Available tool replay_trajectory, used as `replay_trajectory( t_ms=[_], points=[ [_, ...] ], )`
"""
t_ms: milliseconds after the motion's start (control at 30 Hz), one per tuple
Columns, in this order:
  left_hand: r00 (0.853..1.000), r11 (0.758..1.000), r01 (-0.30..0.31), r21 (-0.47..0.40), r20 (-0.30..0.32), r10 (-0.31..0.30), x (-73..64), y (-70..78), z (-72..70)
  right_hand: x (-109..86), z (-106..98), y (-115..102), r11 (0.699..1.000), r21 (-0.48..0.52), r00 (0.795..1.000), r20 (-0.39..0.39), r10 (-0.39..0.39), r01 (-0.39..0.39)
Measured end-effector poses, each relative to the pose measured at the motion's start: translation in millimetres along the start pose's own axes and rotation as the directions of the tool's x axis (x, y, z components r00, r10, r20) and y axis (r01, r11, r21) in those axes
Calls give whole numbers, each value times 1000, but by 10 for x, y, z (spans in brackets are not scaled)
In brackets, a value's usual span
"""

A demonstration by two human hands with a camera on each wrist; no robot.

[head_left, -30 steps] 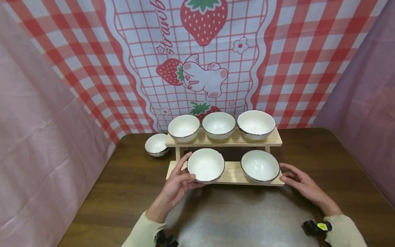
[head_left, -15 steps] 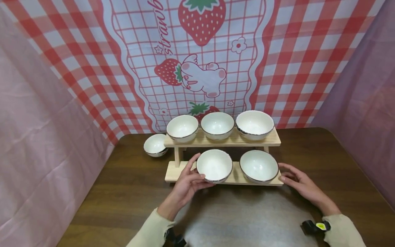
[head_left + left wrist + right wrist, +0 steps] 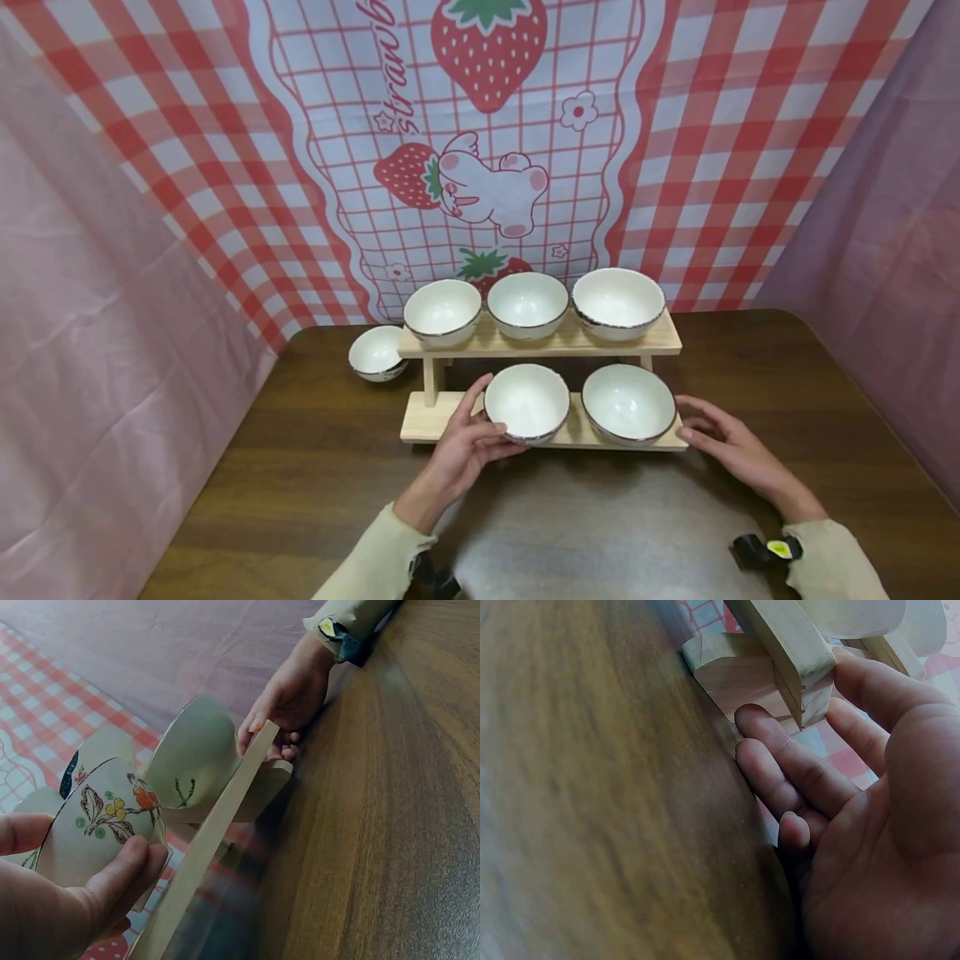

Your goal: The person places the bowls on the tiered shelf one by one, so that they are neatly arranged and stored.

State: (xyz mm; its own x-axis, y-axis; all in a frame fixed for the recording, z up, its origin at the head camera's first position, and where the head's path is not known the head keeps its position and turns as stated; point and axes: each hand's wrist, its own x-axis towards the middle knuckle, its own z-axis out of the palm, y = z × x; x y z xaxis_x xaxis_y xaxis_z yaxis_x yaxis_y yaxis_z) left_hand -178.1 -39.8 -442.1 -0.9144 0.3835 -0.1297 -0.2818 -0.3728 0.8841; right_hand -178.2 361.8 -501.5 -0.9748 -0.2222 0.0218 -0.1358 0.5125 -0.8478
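My left hand (image 3: 468, 442) grips a white bowl (image 3: 527, 403) at its left side, thumb on the near outer wall. The bowl is over the front of the lower shelf; whether its foot touches the wood is hidden. Its outside carries a painted bird and leaves, seen in the left wrist view. Another white bowl (image 3: 628, 403) stands on the lower shelf to the right, close beside it. My right hand (image 3: 738, 446) holds the right end of the lower shelf of the two-tier wooden stand (image 3: 429, 417), thumb and forefinger at the board's end (image 3: 814, 690), other fingers curled below.
On the upper shelf stand three white bowls in a row, left (image 3: 442, 312), middle (image 3: 528, 305) and right (image 3: 618, 303). A smaller-looking bowl (image 3: 377, 353) sits on the brown table (image 3: 285, 475) left of the stand. A strawberry-print checked cloth (image 3: 495, 192) hangs behind.
My left hand has moved the held bowl rightward along the lower shelf, closer to the other bowl. The right hand stays at the shelf's end.
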Motion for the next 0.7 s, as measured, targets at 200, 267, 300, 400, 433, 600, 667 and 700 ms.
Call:
replay_trajectory(
  t_ms=[200,267,300,400,433,600,667,700],
  points=[
    [1000,1000,6,-1,0,-6,31,-32,4,2,-4,3,1000,1,1000,2,5,-5],
    [1000,1000,5,1,-1,-5,36,-43,8,1,-3,3,1000,4,1000,3,3,-3],
    [1000,1000,5,1,-2,-5,38,-47,9,1,-3,3,1000,6,1000,4,2,-2],
    [1000,1000,4,2,-5,-4,46,-61,11,-2,-2,2,1000,13,1000,7,1,-1],
    [1000,1000,4,1,-7,-4,50,-64,12,-2,-2,0,1000,17,1000,8,1,-1],
    [1000,1000,2,4,-4,-2,62,-64,15,-6,-4,-6,1000,28,1000,9,-3,2],
    [1000,1000,3,5,-3,-3,61,-60,15,-5,-2,-8,1000,28,1000,8,-6,6],
    [1000,1000,4,7,-3,-4,60,-59,15,-3,-1,-7,1000,26,1000,8,-6,6]
  ],
)
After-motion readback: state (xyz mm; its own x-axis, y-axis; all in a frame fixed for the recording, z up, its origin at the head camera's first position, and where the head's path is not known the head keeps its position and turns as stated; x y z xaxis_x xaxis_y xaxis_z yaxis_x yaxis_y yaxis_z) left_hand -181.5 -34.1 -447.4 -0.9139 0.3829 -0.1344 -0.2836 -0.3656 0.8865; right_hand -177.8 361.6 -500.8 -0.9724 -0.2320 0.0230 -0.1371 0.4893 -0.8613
